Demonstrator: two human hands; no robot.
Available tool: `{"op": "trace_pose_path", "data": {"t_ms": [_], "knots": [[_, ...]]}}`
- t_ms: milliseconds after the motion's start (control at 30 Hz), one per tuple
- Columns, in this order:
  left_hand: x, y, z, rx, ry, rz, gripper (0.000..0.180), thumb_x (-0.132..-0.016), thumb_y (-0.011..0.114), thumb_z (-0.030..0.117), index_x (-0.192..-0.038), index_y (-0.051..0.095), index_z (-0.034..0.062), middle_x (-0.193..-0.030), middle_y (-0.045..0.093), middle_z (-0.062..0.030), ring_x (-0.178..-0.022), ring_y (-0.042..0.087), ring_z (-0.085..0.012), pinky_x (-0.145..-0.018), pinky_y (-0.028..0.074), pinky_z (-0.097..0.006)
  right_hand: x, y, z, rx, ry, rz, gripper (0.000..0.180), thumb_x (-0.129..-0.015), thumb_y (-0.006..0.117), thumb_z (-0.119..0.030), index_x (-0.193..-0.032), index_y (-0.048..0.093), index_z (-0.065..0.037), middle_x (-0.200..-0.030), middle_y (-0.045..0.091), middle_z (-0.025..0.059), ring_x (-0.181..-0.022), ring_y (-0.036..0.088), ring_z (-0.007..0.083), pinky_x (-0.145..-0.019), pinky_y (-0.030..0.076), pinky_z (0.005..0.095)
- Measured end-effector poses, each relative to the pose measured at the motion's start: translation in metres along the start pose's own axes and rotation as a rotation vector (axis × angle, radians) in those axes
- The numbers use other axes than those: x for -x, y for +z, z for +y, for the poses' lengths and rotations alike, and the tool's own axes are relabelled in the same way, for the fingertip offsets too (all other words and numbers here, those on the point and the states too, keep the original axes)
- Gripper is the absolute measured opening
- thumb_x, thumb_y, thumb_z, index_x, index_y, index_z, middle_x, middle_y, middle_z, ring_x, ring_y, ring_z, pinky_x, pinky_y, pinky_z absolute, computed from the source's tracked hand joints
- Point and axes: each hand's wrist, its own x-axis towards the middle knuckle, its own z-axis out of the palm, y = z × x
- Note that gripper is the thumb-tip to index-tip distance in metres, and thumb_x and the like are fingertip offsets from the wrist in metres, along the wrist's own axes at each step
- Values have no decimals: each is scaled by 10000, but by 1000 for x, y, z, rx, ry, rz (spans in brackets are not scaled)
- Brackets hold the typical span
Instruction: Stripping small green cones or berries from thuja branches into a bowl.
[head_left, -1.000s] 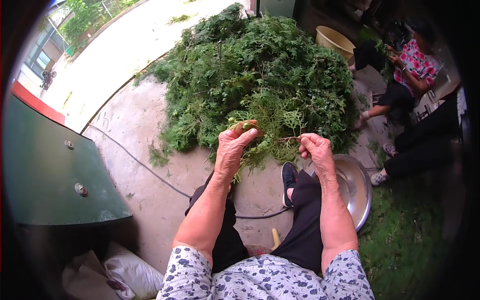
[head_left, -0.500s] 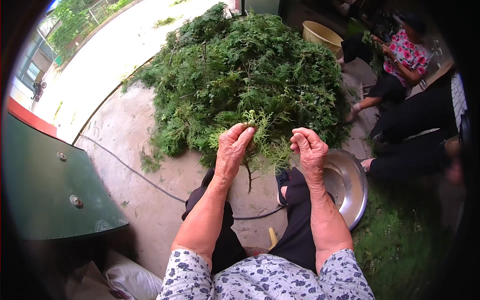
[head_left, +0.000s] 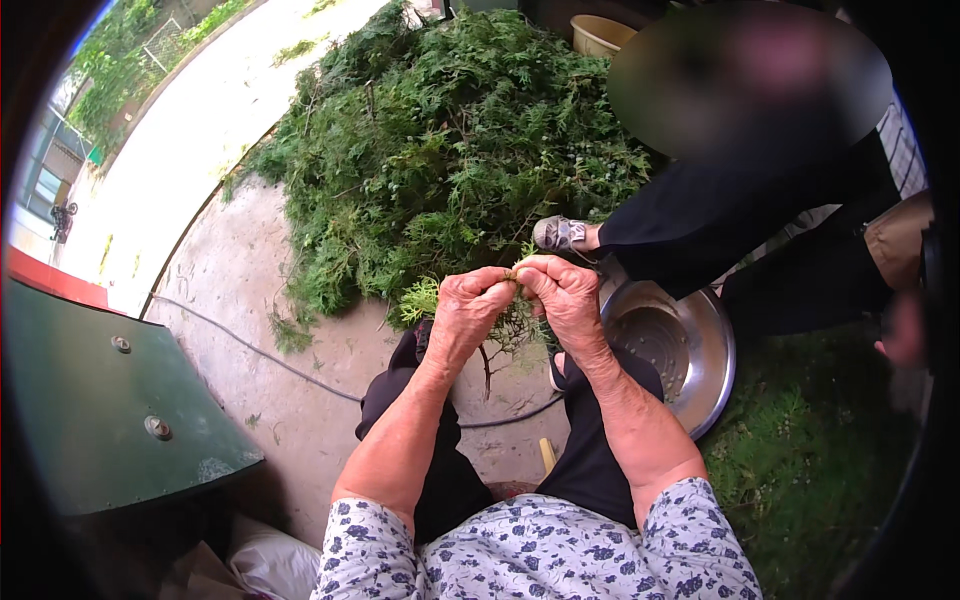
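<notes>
Between my knees hangs a green conifer sprig with scaly leaves and a thin brown stem. My left hand pinches it near the top. Right against those fingertips, my right hand is closed in a pinch at the same spot; whatever small bit it grips is hidden by the fingers. A paler leafy tip shows beside my left hand. Beyond both hands rises a large heap of cut conifer branches. A shiny metal basin stands by my right knee.
Another person's black-trousered leg stretches in from the right, its shoe at the heap. A tan tub stands behind. More greenery lies at right. A dark cable crosses the floor by a green panel.
My right hand has moved left and met my left hand at the sprig. The other person's leg now reaches in over the basin's far side toward the heap.
</notes>
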Motion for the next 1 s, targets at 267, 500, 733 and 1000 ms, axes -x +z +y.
{"op": "trace_pose_path", "data": {"t_ms": [267,500,733,1000], "knots": [[9,-6,3,254,-108,16,196,-811,621,154,-917,659,-7,-683,548,63,-608,435,-8,-552,358,-171,-7,-25,0,-665,234,10,137,-873,564,-155,-975,545,-65,-783,592,31,-593,558,95,-472,412,211],[7,-2,-8,297,-104,-13,209,-823,636,186,-920,658,2,-647,536,69,-561,420,-10,-500,329,-174,-5,-19,10,-528,304,-84,224,-861,604,-246,-963,570,-48,-725,550,-15,-534,514,54,-430,368,175],[13,-1,-6,308,-144,-37,137,-820,600,131,-822,634,-3,-637,570,-5,-561,497,-63,-510,379,-193,1,-11,22,-192,169,-117,154,-859,611,-200,-832,627,-49,-597,514,-34,-509,457,25,-420,337,185],[11,11,-7,247,-148,-36,237,-792,638,138,-596,521,72,-533,436,47,-474,385,-49,-439,290,-223,11,-18,1,86,69,-181,176,-822,627,-189,-836,614,-13,-663,600,46,-552,560,88,-504,448,240]]}}
